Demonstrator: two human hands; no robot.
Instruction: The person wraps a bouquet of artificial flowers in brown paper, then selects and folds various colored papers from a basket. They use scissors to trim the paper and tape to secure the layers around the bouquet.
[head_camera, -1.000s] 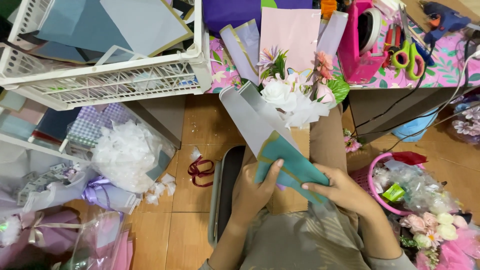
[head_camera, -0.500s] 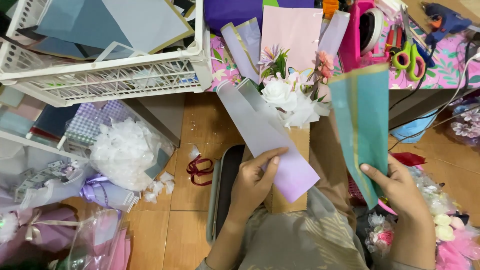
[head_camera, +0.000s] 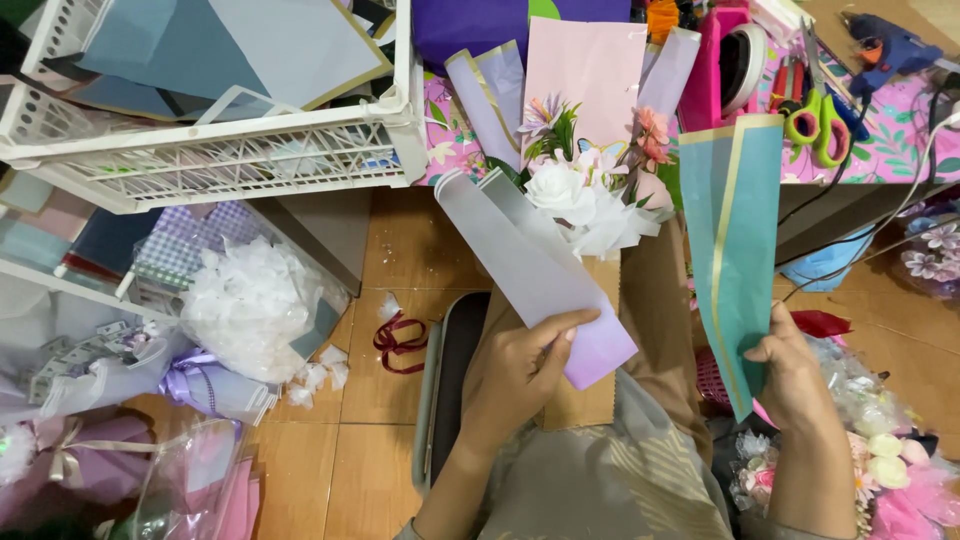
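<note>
My left hand (head_camera: 520, 375) grips the lower end of a flower bouquet (head_camera: 580, 200) with white and pink blooms, wrapped in lilac-grey paper (head_camera: 530, 270) and brown paper, resting on my lap. My right hand (head_camera: 790, 375) holds a folded teal wrapping sheet with a gold edge (head_camera: 735, 230) upright, apart from the bouquet on its right side. More lilac and pink paper sheets (head_camera: 585, 65) stand behind the flowers.
A white plastic basket (head_camera: 220, 150) with paper sheets sits upper left. On a flowered tabletop (head_camera: 900, 120) lie green-handled scissors (head_camera: 815, 115) and a blue glue gun (head_camera: 885, 45). White tissue (head_camera: 250, 300), a dark red ribbon (head_camera: 398, 342) and bagged flowers (head_camera: 880, 460) lie on the wooden floor.
The teal sheet was held by both hands over the bouquet; my right hand has lifted it away to the right and unfolded it upright. My left hand stays on the bouquet.
</note>
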